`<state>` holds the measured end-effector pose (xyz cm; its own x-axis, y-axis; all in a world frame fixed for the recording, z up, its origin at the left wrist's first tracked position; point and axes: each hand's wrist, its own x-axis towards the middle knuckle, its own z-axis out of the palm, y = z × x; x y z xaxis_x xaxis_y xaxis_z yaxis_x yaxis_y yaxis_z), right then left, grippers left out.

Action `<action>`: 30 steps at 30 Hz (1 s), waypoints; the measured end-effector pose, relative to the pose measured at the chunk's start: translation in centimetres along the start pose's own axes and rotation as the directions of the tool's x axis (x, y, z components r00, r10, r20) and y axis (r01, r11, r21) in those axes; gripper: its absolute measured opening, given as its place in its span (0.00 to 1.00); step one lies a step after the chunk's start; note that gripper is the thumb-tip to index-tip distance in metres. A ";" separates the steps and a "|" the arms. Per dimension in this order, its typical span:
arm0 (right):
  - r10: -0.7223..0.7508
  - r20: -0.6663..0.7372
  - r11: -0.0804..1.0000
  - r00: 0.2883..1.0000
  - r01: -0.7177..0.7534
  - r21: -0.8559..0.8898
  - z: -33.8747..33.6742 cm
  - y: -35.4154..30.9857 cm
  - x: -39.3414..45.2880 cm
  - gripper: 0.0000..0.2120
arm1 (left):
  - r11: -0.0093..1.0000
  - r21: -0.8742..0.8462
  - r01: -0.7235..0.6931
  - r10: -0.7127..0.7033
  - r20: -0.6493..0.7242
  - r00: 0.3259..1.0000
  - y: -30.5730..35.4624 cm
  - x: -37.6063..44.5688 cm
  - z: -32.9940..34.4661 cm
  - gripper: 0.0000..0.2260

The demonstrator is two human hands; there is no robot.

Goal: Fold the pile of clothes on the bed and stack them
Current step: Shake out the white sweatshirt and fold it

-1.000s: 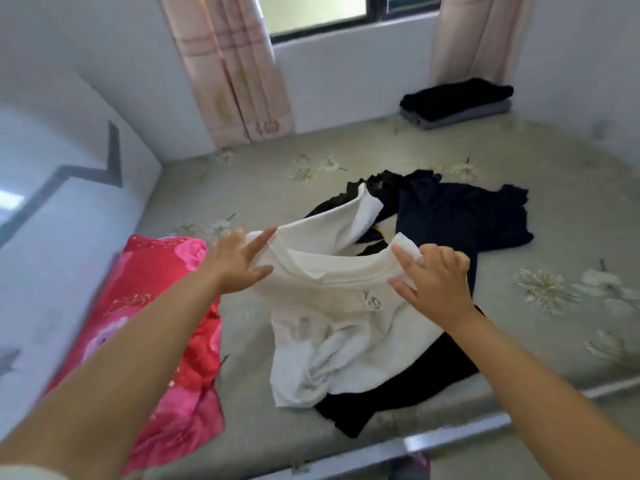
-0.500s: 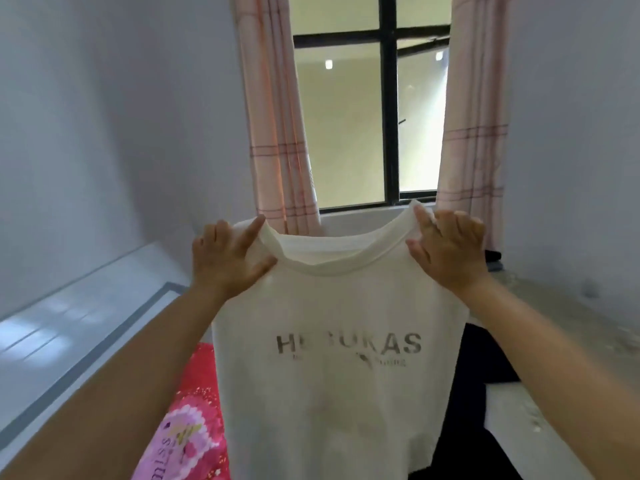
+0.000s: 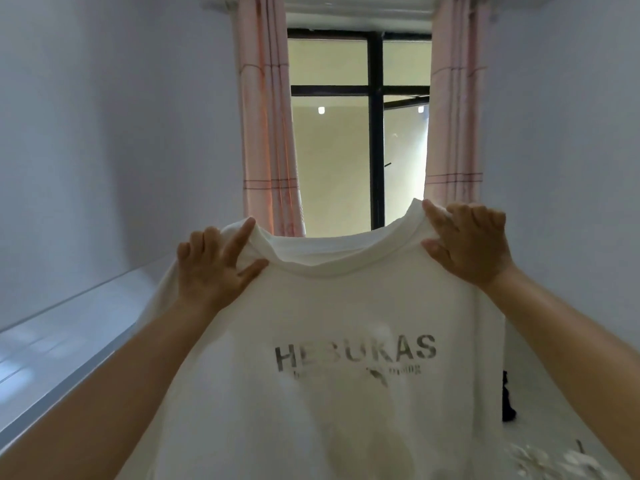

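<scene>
A second before this moment the white cotton T-shirt with the grey printed lettering (image 3: 346, 358) had lain crumpled on the bed among dark clothes, with our hands just closing on its shoulders; by now we had lifted it clear and raised it higher than half a second earlier, so that it hung full length in the centre of the frame, its neckline sagging across the lower part of the black-framed window (image 3: 375, 133) between the two pink curtains (image 3: 268, 133). We judged from this that the shirt had been shaken open and was ready to be laid flat for its first fold, with the folding itself and the stacking not yet begun. Our left hand (image 3: 214, 268), left of centre, pinched the left shoulder seam, with the forefinger stretched up along the cloth, the thumb pressed against the front of the shirt, and the other fingers curled behind the edge. Our right hand (image 3: 467, 244), right of centre, gripped the right shoulder likewise, fingers bent over the top of the fabric and thumb on the near face. Both forearms reached up from the lower corners of the frame, holding the shoulders wide apart and nearly level, the right a little higher. Only a sliver of the flowered bed sheet (image 3: 561, 460) and a scrap of dark clothing (image 3: 507, 403) showed at the lower right.
</scene>
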<state>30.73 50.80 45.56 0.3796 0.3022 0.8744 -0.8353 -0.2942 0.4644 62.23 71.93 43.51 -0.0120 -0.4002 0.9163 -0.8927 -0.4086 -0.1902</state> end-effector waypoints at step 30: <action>-0.425 0.827 0.850 0.368 -0.150 0.504 42.0 -31.0 -41.4 0.30 | 0.983 0.183 0.001 -0.174 0.934 0.311 3.4 -20.2 56.7 0.42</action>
<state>57.57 9.31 0.88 0.8239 -0.5131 0.2407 -0.5667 -0.7528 0.3349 84.98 32.09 4.41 0.5728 -0.8196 -0.0115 -0.7952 -0.5523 -0.2502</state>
